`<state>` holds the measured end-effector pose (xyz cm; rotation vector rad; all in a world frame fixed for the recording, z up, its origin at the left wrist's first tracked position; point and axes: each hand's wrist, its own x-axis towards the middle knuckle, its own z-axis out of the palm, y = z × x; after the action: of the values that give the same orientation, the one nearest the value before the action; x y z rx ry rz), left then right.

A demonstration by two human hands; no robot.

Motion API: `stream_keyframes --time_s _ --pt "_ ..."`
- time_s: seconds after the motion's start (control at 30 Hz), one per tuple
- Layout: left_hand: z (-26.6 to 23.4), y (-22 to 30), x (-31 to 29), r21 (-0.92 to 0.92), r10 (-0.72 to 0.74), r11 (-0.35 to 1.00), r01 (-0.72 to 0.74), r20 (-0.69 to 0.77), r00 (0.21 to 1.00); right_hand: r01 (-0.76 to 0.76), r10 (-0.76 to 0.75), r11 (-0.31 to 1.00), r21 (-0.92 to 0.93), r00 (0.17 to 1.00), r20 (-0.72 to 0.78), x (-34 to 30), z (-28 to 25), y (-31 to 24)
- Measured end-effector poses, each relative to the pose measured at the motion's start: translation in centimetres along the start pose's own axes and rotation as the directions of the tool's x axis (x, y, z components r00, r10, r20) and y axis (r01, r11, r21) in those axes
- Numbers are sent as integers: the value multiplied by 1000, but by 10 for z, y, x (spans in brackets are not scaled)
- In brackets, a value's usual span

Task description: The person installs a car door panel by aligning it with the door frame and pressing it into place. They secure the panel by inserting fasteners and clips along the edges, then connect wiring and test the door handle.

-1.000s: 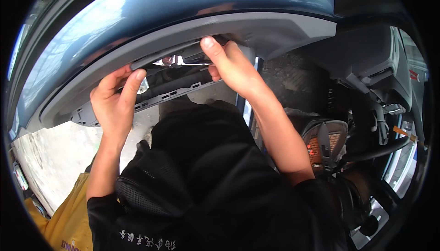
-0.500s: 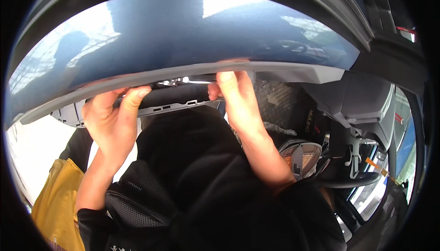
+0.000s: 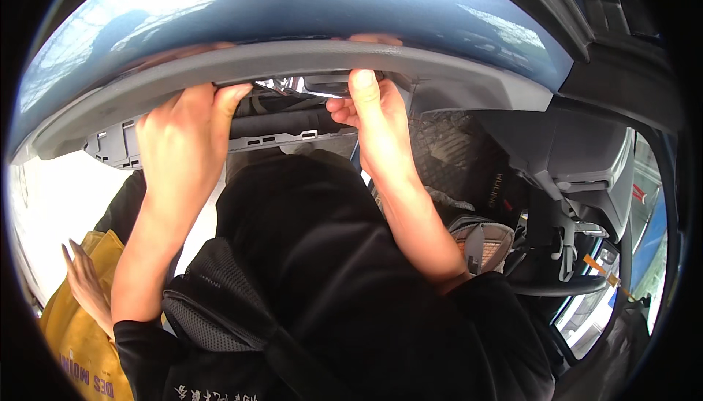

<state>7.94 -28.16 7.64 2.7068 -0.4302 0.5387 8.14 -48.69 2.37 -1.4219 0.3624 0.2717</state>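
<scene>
Both of my hands are raised to the underside of a grey textured trim strip (image 3: 293,57), which curves below a glossy blue reflective surface (image 3: 351,5). My left hand (image 3: 183,134) is closed there, thumb bent toward the fingers; its fingertips are hidden by the strip, so what they grip cannot be seen. My right hand (image 3: 377,115) pinches the right end of a shiny silver-and-black part (image 3: 300,86), thumb in front and fingers curled below. This part spans the gap between the hands, mostly tucked under the strip.
Below my hands runs a grey slotted plastic edge (image 3: 282,139). A dark floor mat (image 3: 454,156), a shoe (image 3: 489,243) and a steering wheel (image 3: 564,287) are at right. At lower left is another person's hand (image 3: 88,284) against yellow cloth (image 3: 88,328).
My hands, the strip and the blue surface sit higher in the picture, as my view has shifted. More of the shiny part shows. Another person's hand has appeared at lower left.
</scene>
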Motion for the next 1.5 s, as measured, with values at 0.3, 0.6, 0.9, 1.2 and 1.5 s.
stream_keyframes --time_s 0.3,0.6,0.9,1.2,1.5 --pt "0 2 -4 -72 -229 964 255 264 937 155 -153 981 -116 988 27 1 -9 20" --pt "-7 16 3 -81 -386 899 429 311 868 167 -303 661 -731 951 -56 3 -20 -16" --pt "-2 21 -1 -169 -472 838 518 250 845 270 -501 451 -851 865 9 12 -22 -10" --pt "2 13 -4 -297 -449 803 517 268 852 106 -244 767 -632 960 -135 11 -23 -8" --pt "-1 3 -8 -355 -409 790 499 301 862 -57 49 997 -48 988 -144 -1 -6 -6"
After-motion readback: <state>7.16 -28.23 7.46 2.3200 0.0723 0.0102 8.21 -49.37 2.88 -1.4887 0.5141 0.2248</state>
